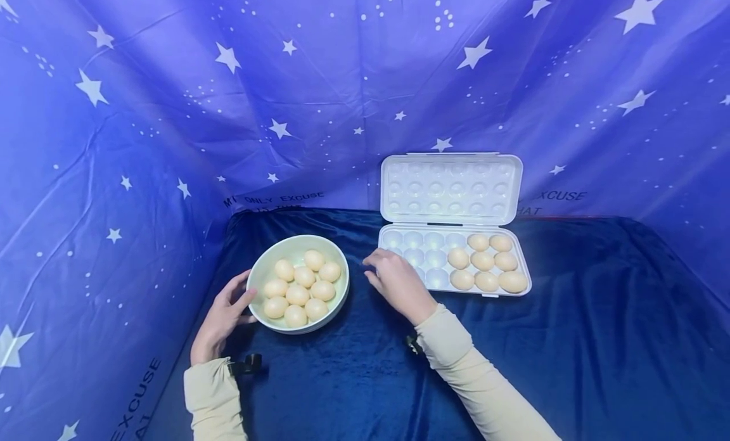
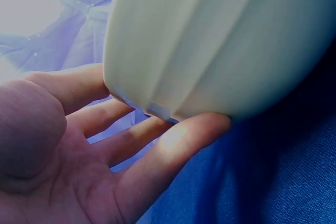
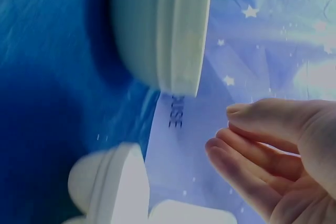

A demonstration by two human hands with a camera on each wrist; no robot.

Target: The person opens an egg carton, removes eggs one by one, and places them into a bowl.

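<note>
A pale green bowl [image 1: 261,273] holding several cream-coloured eggs [image 1: 297,294] stands on the dark blue cloth. My left hand [image 1: 224,314] grips its left side, thumb over the rim and fingers against the outer wall; the left wrist view shows the fingers on the ribbed bowl wall [image 2: 199,45]. Between bowl and egg box, my right hand [image 1: 398,282] hovers with loosely bent fingers and nothing in them, as the right wrist view confirms. The white egg box [image 1: 443,291] lies with its lid up. Several eggs [image 1: 482,260] fill its right-hand cups; bare cups show at left.
The lid [image 1: 450,219] of the box leans back near the purple star-printed curtain [image 1: 319,99], which hangs behind and on both sides. Dark blue cloth [image 1: 353,377] covers the table. A small black wrist device [image 1: 248,364] sits at the left sleeve.
</note>
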